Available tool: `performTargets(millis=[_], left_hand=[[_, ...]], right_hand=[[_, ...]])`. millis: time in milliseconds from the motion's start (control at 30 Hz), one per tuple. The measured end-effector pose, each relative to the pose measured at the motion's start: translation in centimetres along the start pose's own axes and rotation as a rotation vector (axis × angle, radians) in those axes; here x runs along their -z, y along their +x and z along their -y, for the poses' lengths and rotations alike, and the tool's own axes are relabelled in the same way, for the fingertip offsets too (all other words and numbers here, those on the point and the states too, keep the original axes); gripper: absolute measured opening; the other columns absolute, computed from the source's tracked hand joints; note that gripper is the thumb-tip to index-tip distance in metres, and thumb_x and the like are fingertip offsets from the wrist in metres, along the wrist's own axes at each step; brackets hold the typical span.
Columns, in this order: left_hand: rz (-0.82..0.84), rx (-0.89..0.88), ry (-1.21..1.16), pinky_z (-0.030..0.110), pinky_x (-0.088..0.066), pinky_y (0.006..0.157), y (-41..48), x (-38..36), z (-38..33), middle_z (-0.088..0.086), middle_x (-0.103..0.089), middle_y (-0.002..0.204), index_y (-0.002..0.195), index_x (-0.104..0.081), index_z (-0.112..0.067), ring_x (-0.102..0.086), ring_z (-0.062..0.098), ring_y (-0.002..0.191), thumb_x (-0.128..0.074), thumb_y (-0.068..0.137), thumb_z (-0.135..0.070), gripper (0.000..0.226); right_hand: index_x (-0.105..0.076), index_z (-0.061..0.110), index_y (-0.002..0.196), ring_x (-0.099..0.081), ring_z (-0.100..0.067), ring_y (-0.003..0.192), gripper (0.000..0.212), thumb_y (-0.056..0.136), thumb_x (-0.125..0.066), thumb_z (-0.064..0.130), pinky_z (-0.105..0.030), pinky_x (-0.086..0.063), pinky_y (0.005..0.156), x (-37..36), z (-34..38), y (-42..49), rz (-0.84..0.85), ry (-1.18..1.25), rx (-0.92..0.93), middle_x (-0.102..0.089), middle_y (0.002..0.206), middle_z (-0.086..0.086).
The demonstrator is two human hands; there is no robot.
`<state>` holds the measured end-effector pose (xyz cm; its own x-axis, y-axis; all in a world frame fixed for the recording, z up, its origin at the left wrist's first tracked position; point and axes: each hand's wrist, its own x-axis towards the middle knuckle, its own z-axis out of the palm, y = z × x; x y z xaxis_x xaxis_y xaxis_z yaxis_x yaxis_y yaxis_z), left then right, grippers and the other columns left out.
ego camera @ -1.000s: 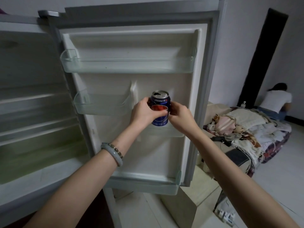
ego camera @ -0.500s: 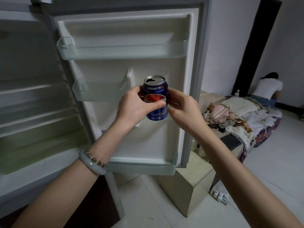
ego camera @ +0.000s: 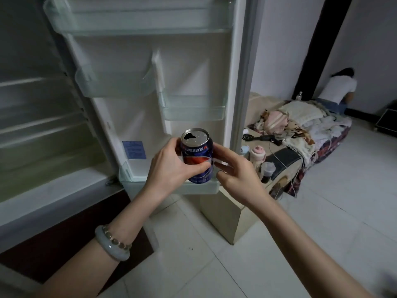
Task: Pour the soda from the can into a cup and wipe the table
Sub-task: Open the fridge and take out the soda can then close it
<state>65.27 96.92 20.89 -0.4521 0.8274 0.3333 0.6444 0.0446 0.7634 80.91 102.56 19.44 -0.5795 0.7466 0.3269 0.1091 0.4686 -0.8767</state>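
Observation:
A blue soda can [ego camera: 198, 155] with a red and white logo stands upright in mid-air in front of the open fridge door [ego camera: 150, 87]. Its top is opened, with a dark hole in the lid. My left hand [ego camera: 171, 168] wraps around the can's left side, thumb across the front. My right hand [ego camera: 234, 175] touches the can's right side with its fingertips. No cup or cloth for the table is in view.
The fridge's shelves [ego camera: 43, 130] are at the left and its door racks hold nothing. A low table [ego camera: 285, 160] with cups, cables and a pile of laundry [ego camera: 300, 123] is at the right. A person [ego camera: 339, 89] crouches by the far wall. White tiled floor [ego camera: 300, 222] lies below.
Both hands have drawn the can away from the door rack, down and toward me. The camera has tilted down, so the fridge door has risen in the view.

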Motion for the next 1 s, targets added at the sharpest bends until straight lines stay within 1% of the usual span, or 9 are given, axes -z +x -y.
performTargets(millis=[200,267,467,533,633,700,867,933,1000], left_hand=[[0.004,0.021,0.047,0.021,-0.037,0.080,-1.0,-2.4,0.6,-0.014,-0.056,0.101,0.114,-0.054,-0.022,-0.052,0.005,0.095,-0.083,0.057,-0.046,0.068],[-0.008,0.034,0.069,0.021,-0.037,0.080,-0.9,-3.5,0.4,-0.014,-0.056,0.101,0.113,-0.054,-0.022,-0.052,0.005,0.095,-0.083,0.056,-0.048,0.069],[-0.078,0.066,0.100,0.019,-0.035,0.079,0.3,-7.1,-0.8,-0.011,-0.059,0.104,0.113,-0.054,-0.020,-0.052,0.006,0.096,-0.083,0.055,-0.046,0.070],[-0.115,0.088,0.106,0.020,-0.036,0.080,0.8,-8.5,-1.6,-0.012,-0.058,0.103,0.112,-0.054,-0.020,-0.053,0.008,0.099,-0.084,0.055,-0.046,0.069],[-0.170,0.123,0.129,0.023,-0.038,0.082,1.5,-10.7,-2.6,-0.010,-0.060,0.105,0.112,-0.054,-0.022,-0.054,0.013,0.104,-0.083,0.054,-0.049,0.070],[-0.202,0.154,0.140,0.025,-0.040,0.085,1.8,-12.0,-3.3,-0.009,-0.060,0.108,0.113,-0.053,-0.023,-0.053,0.014,0.106,-0.082,0.054,-0.051,0.071],[-0.299,0.220,0.167,0.025,-0.041,0.084,2.2,-14.6,-4.7,-0.010,-0.060,0.105,0.111,-0.054,-0.022,-0.053,0.012,0.104,-0.083,0.055,-0.047,0.068],[-0.334,0.248,0.177,0.023,-0.039,0.082,2.1,-15.2,-5.2,-0.010,-0.060,0.103,0.111,-0.055,-0.020,-0.053,0.010,0.100,-0.084,0.056,-0.043,0.067],[-0.361,0.273,0.175,0.019,-0.038,0.080,2.0,-15.8,-5.6,-0.009,-0.060,0.103,0.110,-0.055,-0.019,-0.054,0.008,0.098,-0.085,0.055,-0.040,0.066]], right_hand=[[-0.047,0.022,0.135,-0.050,-0.008,0.121,0.065,0.078,-0.046,-0.010,-0.022,-0.042,0.102,2.0,-2.8,-0.5,0.011,-0.041,-0.060,-0.053,0.134,0.004],[-0.047,0.021,0.134,-0.050,-0.010,0.122,0.063,0.080,-0.046,-0.011,-0.022,-0.041,0.103,3.5,-4.2,0.3,-0.004,-0.051,-0.069,-0.051,0.135,0.003],[-0.048,0.019,0.134,-0.053,-0.010,0.120,0.057,0.082,-0.052,-0.003,-0.038,-0.045,0.102,8.9,-9.1,5.0,-0.119,-0.051,-0.073,-0.055,0.133,0.002],[-0.048,0.021,0.134,-0.054,-0.006,0.117,0.053,0.085,-0.053,0.003,-0.033,-0.046,0.100,10.5,-10.1,6.5,-0.136,-0.054,-0.054,-0.056,0.131,0.006],[-0.047,0.017,0.135,-0.052,0.007,0.108,0.049,0.087,-0.055,0.006,-0.008,-0.042,0.092,12.4,-11.6,8.3,-0.124,-0.023,-0.020,-0.055,0.127,0.010],[-0.046,0.019,0.136,-0.051,0.010,0.106,0.052,0.086,-0.056,0.005,-0.004,-0.040,0.090,13.5,-12.7,9.8,-0.095,-0.026,0.003,-0.053,0.124,0.015],[-0.037,0.019,0.141,-0.049,-0.007,0.122,0.064,0.083,-0.061,0.008,-0.033,-0.043,0.103,14.6,-16.7,13.8,-0.022,-0.063,0.016,-0.049,0.133,0.010],[-0.029,0.017,0.145,-0.042,-0.016,0.131,0.072,0.082,-0.063,0.017,-0.042,-0.040,0.107,14.6,-18.0,15.3,0.002,-0.116,-0.031,-0.041,0.145,-0.001],[-0.027,0.020,0.146,-0.040,-0.019,0.133,0.078,0.079,-0.066,0.029,-0.045,-0.039,0.107,14.5,-18.9,16.5,0.050,-0.117,-0.063,-0.039,0.147,-0.003]])
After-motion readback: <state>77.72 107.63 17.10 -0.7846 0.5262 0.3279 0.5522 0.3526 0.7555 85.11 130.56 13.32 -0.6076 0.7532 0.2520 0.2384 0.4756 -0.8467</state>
